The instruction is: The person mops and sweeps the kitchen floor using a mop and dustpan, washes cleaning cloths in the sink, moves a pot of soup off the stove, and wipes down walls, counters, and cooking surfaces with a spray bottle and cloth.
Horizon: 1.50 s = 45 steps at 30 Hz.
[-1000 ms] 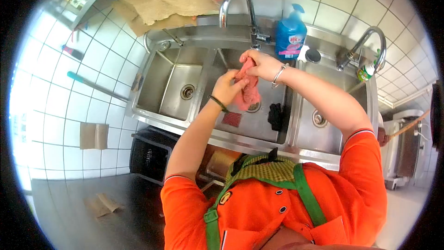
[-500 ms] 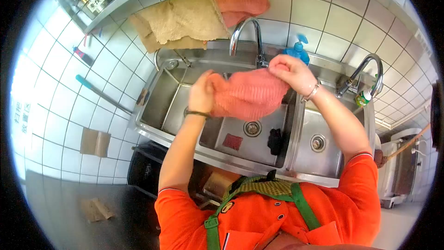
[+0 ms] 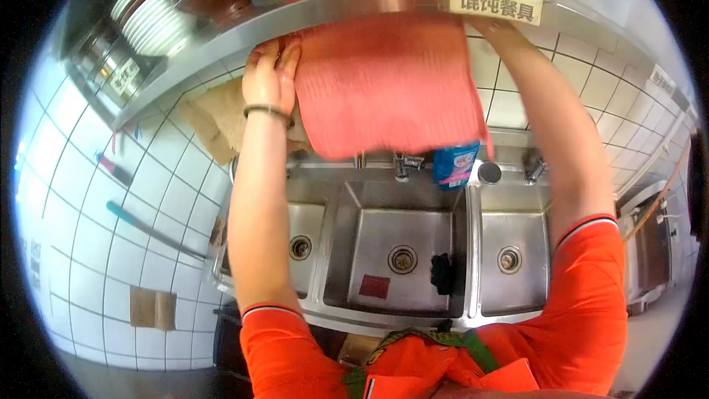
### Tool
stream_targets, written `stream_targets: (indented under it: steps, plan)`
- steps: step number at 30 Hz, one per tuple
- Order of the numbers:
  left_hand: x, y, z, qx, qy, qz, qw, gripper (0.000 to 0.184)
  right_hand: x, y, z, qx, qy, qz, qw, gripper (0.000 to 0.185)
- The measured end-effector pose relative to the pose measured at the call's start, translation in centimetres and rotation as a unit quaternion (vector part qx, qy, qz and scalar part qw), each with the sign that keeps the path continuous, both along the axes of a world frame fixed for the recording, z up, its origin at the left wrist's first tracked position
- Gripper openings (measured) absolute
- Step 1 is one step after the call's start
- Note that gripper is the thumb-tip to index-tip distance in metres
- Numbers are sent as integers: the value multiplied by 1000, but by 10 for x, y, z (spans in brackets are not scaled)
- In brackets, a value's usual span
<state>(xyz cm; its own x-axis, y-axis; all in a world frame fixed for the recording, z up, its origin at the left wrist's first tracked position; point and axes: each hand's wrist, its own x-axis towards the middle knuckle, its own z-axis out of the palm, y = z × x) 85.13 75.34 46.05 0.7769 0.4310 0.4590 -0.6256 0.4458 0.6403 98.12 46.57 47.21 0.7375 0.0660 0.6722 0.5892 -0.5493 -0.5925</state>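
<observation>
A pink ribbed towel (image 3: 388, 89) hangs spread out below the shelf edge, in front of the tiled wall. My left hand (image 3: 271, 77) is closed on its upper left edge, fingers pointing up. At the towel's upper right corner is my right hand (image 3: 489, 24), partly covered by the shelf edge, its fingertips hidden. The towel hangs spread between both hands, its lower edge blurred. Behind my left hand a tan towel (image 3: 214, 114) hangs on the wall.
Below is a steel sink (image 3: 336, 244) with several basins. A red scouring pad (image 3: 374, 286) and a black cloth (image 3: 443, 273) lie in the middle basin. A blue bottle (image 3: 456, 166) stands behind it. Overhead, the metal shelf (image 3: 354, 1) bears stacked dishes (image 3: 155, 26).
Both hands have risen from above the sink to beneath the shelf, carrying the pink towel. The towel is now spread wider. The view has tilted up, bringing more of the shelf in.
</observation>
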Motion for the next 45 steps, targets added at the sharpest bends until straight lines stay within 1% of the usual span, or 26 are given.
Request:
stream_targets:
  steps: [1, 2, 4, 6, 8, 10, 12, 13, 14, 15, 18, 19, 20, 22, 23, 25, 27, 29, 31, 35, 36, 37, 40, 41, 43, 45]
  plan:
    - [11, -4, -4, 41, 75, 29, 996, 33, 4, 12, 10, -161, -49, -40, 985, 34]
    - [22, -7, -7, 82, 147, 59, 984, 45, 10, 18, 2, -196, -57, -52, 978, 33]
    - [22, -12, -22, 226, 152, 119, 955, 48, 14, 34, -9, -264, -76, -75, 959, 34]
    - [23, 7, -46, 244, 100, 182, 947, 56, -16, 27, -38, -256, -184, -66, 947, 35]
    - [-11, 6, -62, 254, 92, 214, 939, 37, -51, 14, -73, -120, -281, 1, 952, 36]
    - [-56, -1, -108, 291, 93, 258, 917, 26, -99, 3, -121, -145, -162, 74, 973, 38]
    - [-93, 8, -194, 421, 29, 195, 885, 18, -123, -16, -173, -241, -103, 110, 959, 39]
    - [-122, -3, -249, 519, 114, 213, 820, 16, -136, -22, -200, -240, -27, 148, 959, 40]
    - [-139, -25, -258, 545, 275, 45, 791, 19, -152, -28, -226, -236, 43, 169, 956, 41]
    - [-152, -29, -310, 634, 311, -53, 706, 21, -168, -35, -261, -235, 109, 192, 947, 42]
    - [-145, -28, -444, 699, 502, -264, 435, 49, -201, -37, -301, -238, 239, 210, 918, 42]
    - [-156, -27, -503, 699, 500, -267, 436, 49, -213, -38, -306, -237, 290, 209, 903, 42]
    - [-163, -25, -564, 623, 599, -210, 457, 48, -224, -41, -309, -237, 289, 202, 905, 42]
    - [-165, -38, -573, 682, 638, -152, 323, 62, -247, -54, -309, -262, 322, 186, 891, 40]
    - [-160, -34, -602, 610, 695, -160, 345, 68, -255, -60, -309, -260, 333, 168, 891, 39]
    - [-148, -51, -605, 530, 743, -185, 365, 74, -269, -77, -312, -235, 382, 129, 885, 37]
    - [-148, -73, -564, 523, 759, -234, 309, 83, -278, -83, -318, -218, 415, 98, 878, 35]
    - [-156, -94, -585, 589, 690, -318, 274, 78, -282, -81, -326, -215, 440, 103, 866, 33]
    - [-171, -111, -607, 663, 557, -430, 253, 73, -273, -66, -335, -235, 432, 145, 859, 33]
    - [-180, -116, -610, 709, 369, -551, 242, 63, -238, -19, -382, -239, 419, 240, 842, 29]
    - [-180, -111, -609, 712, 349, -562, 235, 60, -232, -8, -410, -265, 454, 232, 819, 31]
    - [-182, -106, -610, 716, 330, -572, 228, 58, -224, 5, -433, -342, 426, 243, 802, 35]
    - [-191, -94, -618, 724, 281, -595, 206, 51, -197, 45, -469, -500, 575, 168, 626, 58]
    - [-195, -93, -620, 726, 266, -602, 197, 49, -196, 46, -487, -490, 575, 162, 635, 58]
    - [-203, -92, -615, 734, 219, -617, 181, 46, -201, 32, -536, -503, 606, 62, 613, 68]
    - [-202, -89, -586, 743, 138, -632, 170, 43, -225, 13, -573, -539, 624, 70, 561, 69]
